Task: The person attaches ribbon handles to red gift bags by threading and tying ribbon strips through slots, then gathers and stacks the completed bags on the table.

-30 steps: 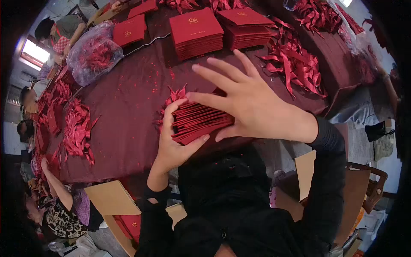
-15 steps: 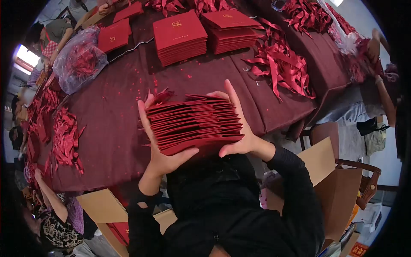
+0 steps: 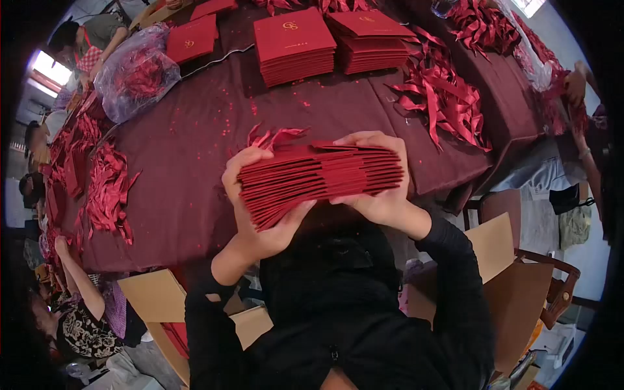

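Note:
A thick stack of flat, folded red card packets (image 3: pixel 318 179) is held up over my lap, by the near edge of the table, with its layered edges facing me. My left hand (image 3: pixel 260 224) is closed round the left end, its thumb along the lower edge and its fingers curled over the top. At the other end my right hand (image 3: pixel 383 195) grips the stack, thumb below and fingers over the upper edge. Red ribbon (image 3: pixel 279 136) pokes out behind the stack. The layers fan slightly at the lower left.
Two stacks of gold-marked red packets (image 3: pixel 296 36) stand at the table's far side. Red ribbons (image 3: pixel 445 97) lie in heaps right and left. A plastic bag (image 3: pixel 136 75) holds more. Open cardboard boxes (image 3: pixel 153 296) flank me. Other people work around the dark red tablecloth (image 3: pixel 188 156).
My fingers were stretched out along the stack's ends and are now curled over its top edge. The stack has shifted right in view and its left end tilts lower.

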{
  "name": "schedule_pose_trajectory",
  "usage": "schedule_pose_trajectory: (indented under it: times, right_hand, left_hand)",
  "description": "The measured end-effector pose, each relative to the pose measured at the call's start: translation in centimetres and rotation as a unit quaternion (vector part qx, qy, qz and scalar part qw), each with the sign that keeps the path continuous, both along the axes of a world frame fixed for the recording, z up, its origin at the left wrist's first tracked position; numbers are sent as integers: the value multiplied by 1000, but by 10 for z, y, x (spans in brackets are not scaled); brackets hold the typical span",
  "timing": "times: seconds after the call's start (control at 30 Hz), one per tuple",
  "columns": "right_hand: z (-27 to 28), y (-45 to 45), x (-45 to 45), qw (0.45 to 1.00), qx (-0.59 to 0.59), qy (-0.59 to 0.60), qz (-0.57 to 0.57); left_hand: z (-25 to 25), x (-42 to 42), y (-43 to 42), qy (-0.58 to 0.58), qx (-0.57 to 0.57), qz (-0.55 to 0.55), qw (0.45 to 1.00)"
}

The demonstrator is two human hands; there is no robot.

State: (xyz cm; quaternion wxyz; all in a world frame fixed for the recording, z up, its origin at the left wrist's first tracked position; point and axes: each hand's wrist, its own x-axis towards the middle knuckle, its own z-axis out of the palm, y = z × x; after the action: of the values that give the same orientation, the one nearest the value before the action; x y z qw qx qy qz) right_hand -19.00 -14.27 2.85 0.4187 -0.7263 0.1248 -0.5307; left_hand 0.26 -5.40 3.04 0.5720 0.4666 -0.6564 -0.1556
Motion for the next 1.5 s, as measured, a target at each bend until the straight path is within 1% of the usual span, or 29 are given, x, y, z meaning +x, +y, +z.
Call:
schedule_pose_trajectory:
  times: [0.03, 0.07, 0.13, 0.27, 0.3, 0.37, 0.4, 0.5, 0.67, 0.73, 0.77, 0.8, 0.87, 0.9, 0.93, 0.97, 1.0, 1.03, 1.1, 1.17, 1.2, 1.23, 1.3, 1.33, 1.37, 1.4, 1.43, 1.47, 1.5]
  right_hand:
    - [-11, -2, 1, 999, 33, 7, -6]
    - [-27, -2, 1, 991, 132, 34, -16]
    - [-33, -3, 7, 991, 115, -50, 42]
    - [-29, -2, 2, 994, 102, -15, 41]
    - [-26, 4, 1, 995, 95, 11, 11]
    - [-33, 9, 3, 996, 86, -33, 21]
    - [-33, 15, 3, 991, 128, -38, 5]
    - [-30, 17, -1, 990, 137, 21, -19]
    - [-19, 11, -8, 993, 122, -2, -2]
    - [22, -2, -26, 975, 39, 219, 3]
    - [55, 0, -24, 949, -107, 285, -85]
    - [89, 4, -21, 890, -249, 343, -170]
    - [107, 15, -10, 824, -290, 481, -82]
    - [105, 21, -1, 780, -297, 550, -37]
    - [93, 26, 14, 727, -397, 547, -124]
    - [89, 23, 22, 728, -396, 545, -130]
    - [91, 15, 31, 728, -339, 592, -62]
    - [92, 7, 37, 721, -281, 634, 10]
    - [82, -11, 26, 815, -322, 482, -3]
    - [93, -20, 12, 869, -239, 433, -24]
    - [96, -23, 5, 895, -195, 399, -46]
    - [97, -24, -1, 919, -156, 360, -39]
    - [78, -16, -4, 974, -26, 225, -8]
    - [69, -8, -3, 979, 43, 202, -3]
    - [55, -3, 0, 982, 103, 155, 29]
    - [40, 2, 3, 978, 165, 108, 61]
    - [31, 8, 7, 978, 180, 77, 75]
    - [16, 10, 8, 975, 193, 73, 83]
    - [4, 10, 10, 972, 207, 67, 91]
  left_hand:
    - [-3, 0, -3, 24, 8, -1, 1000]
    - [-14, 1, -4, 82, 81, -22, 993]
    - [-13, 11, -9, -10, 52, -54, 997]
    - [-19, 14, -5, -60, 49, -48, 996]
    - [-22, 9, -2, -6, 64, -62, 996]
    - [-22, 7, 1, 7, 60, -61, 996]
    - [-22, 6, 5, 23, 63, -60, 996]
    - [-25, 9, -2, 14, 49, -69, 996]
    - [-32, 14, 3, 2, 42, -84, 996]
    - [-32, 20, 2, -36, 28, -73, 996]
    - [-29, 19, 1, -66, 21, -62, 996]
    - [-26, 17, 1, -94, 15, -53, 994]
    - [-18, 11, 0, -105, -10, -52, 993]
    - [-22, 8, 3, -47, 23, -63, 997]
    - [-26, 6, 6, 10, 57, -75, 995]
    - [-31, 4, 6, 43, 87, -84, 992]
    - [-25, 3, 6, 39, 85, -86, 992]
    - [-17, 0, 6, 8, 83, -43, 996]
    - [-6, 3, 9, -85, 60, 86, 991]
    - [14, -4, 27, -194, 1, 280, 940]
    - [5, -4, 31, -163, -43, 288, 943]
    - [0, -4, 30, -159, -45, 290, 943]
    - [-8, -6, 28, 51, -33, 284, 957]
    - [-12, -1, 34, 163, 94, 208, 960]
    - [-16, 9, 38, 164, 94, 209, 959]
    - [-21, 23, 42, 144, 224, 134, 954]
    - [-29, 39, 48, 122, 349, 57, 927]
    - [-41, 61, 55, 20, 398, -18, 917]
    - [-46, 58, 53, 67, 321, -10, 945]
